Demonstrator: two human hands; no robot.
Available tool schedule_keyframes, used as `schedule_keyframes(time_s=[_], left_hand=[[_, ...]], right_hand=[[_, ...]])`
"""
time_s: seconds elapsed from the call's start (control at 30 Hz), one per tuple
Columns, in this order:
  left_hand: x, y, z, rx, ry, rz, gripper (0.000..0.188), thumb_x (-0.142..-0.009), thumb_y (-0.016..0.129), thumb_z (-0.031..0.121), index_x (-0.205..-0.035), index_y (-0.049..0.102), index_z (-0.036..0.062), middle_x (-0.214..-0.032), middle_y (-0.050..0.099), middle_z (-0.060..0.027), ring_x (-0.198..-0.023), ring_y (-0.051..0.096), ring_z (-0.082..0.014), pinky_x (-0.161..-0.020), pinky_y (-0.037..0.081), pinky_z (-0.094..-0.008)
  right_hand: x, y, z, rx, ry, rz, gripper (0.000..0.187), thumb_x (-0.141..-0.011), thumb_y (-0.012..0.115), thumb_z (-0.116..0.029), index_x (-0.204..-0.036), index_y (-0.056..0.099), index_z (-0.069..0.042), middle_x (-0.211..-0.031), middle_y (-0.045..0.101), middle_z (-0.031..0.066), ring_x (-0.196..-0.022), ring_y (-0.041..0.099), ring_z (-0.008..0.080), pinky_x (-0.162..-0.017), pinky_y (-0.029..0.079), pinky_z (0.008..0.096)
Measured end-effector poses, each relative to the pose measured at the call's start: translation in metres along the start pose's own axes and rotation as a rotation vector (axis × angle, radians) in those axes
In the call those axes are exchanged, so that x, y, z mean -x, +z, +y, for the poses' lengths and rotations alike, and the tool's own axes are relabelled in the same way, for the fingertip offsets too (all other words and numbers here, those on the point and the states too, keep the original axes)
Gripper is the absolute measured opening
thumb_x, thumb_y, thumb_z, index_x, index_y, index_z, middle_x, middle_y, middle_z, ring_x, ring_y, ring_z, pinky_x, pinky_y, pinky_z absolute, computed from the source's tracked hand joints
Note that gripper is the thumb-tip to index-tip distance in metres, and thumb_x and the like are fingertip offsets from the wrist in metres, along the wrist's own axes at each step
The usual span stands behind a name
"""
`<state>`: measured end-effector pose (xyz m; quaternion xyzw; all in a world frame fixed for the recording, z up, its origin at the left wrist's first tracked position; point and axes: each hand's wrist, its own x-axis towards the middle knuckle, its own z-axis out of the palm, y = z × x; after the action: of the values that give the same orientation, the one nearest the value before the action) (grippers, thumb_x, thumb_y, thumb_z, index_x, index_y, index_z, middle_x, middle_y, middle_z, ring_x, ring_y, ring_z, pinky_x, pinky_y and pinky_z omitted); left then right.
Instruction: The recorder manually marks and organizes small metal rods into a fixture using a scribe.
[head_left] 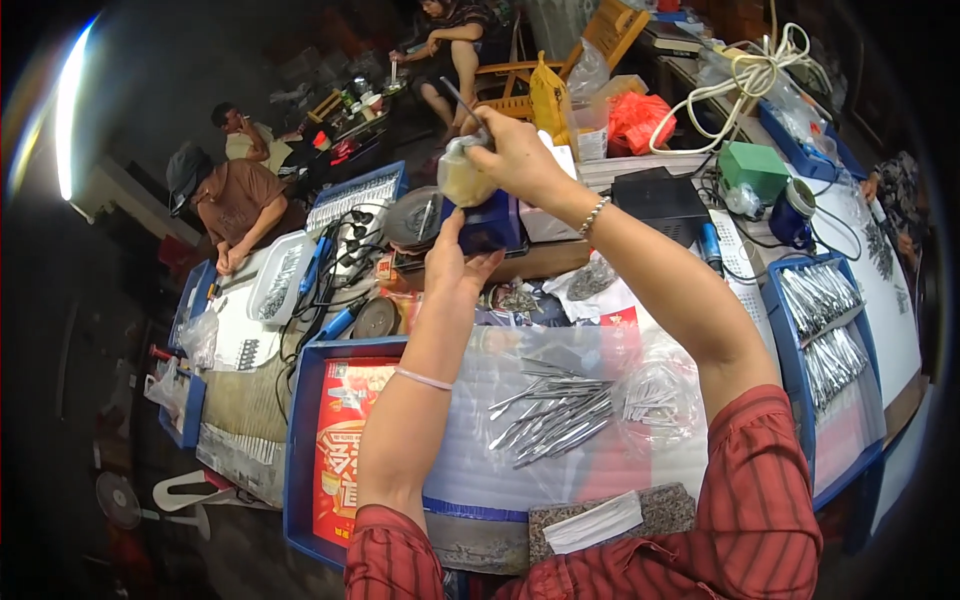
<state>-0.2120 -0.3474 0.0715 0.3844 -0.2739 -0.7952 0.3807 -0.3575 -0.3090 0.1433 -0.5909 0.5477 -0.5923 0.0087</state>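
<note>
While a pale strip (pixel 595 522) is lying across a speckled stone block (pixel 665 505) at the near edge, the person's red striped sleeves (pixel 762 470) are framing it from both sides. Just beyond, a loose sheaf of thin silvery strips (pixel 555 410) is lying on a pale sheet (pixel 475 470), and a clear plastic bag (pixel 672 368) with more thin pieces inside is sitting beside its right end. A red printed packet (pixel 335 480) is resting in a blue tray (pixel 300 450) on the left; on the right, another blue tray (pixel 772 320) is holding bundles of silvery strips.

Farther out, the left hand (pixel 455 265) is spreading its thumb and fingers apart, holding nothing visible, just below a translucent container (pixel 465 180) with pale yellow contents; whether a fingertip is touching it, one cannot tell. The right hand (pixel 515 155) is gripping that container in the air in front of a dark blue box (pixel 490 225), with a thin grey rod (pixel 460 100) sticking out past its fingers. A dark round lid (pixel 405 215) is lying left of the blue box, while a black box (pixel 655 205), a green box (pixel 752 172) and a blue mug (pixel 793 212) are standing to the right on the bench (pixel 240 392).

Toward the left, a co-worker in a dark cap (pixel 235 200) is bending over a white sheet (pixel 232 325) near a white tub (pixel 262 295). Farthest back, two more people are sitting.
</note>
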Motion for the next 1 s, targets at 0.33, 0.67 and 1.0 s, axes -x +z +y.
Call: schedule_keyframes(time_s=[0.33, 0.67, 1.0], left_hand=[[0.003, 0.009, -0.015, -0.013, 0.013, -0.026, 0.048, -0.087, 0.067, 0.035, -0.121, 0.051, 0.0043, -0.109, 0.059, -0.0165, -0.086, 0.063, -0.0349, -0.064, 0.057, -0.0442], [-0.004, 0.0, -0.025, -0.007, 0.027, 0.013, 0.042, -0.085, 0.069, 0.032, -0.11, 0.057, 0.0002, -0.099, 0.062, -0.018, -0.069, 0.065, -0.0325, -0.056, 0.056, -0.0416], [0.002, -0.027, -0.027, -0.148, -0.009, -0.18, 0.067, -0.09, 0.065, 0.045, -0.131, 0.038, -0.0017, -0.126, 0.047, -0.0277, -0.107, 0.056, -0.0451, -0.088, 0.05, -0.0588]], right_hand=[[0.006, -0.006, 0.001, 0.046, 0.036, -0.039, 0.025, -0.082, 0.061, -0.012, -0.102, 0.059, 0.002, -0.088, 0.066, 0.0171, -0.081, 0.065, 0.0244, -0.076, 0.05, 0.034], [0.013, 0.002, 0.011, 0.148, 0.055, -0.077, 0.025, -0.081, 0.059, -0.01, -0.103, 0.057, 0.003, -0.086, 0.066, 0.0181, -0.08, 0.065, 0.025, -0.076, 0.05, 0.0336], [0.025, -0.028, 0.0, 0.045, 0.244, -0.159, 0.046, -0.091, 0.062, -0.02, -0.131, 0.047, -0.002, -0.082, 0.067, 0.0089, -0.057, 0.058, 0.0099, -0.046, 0.044, 0.0263]])
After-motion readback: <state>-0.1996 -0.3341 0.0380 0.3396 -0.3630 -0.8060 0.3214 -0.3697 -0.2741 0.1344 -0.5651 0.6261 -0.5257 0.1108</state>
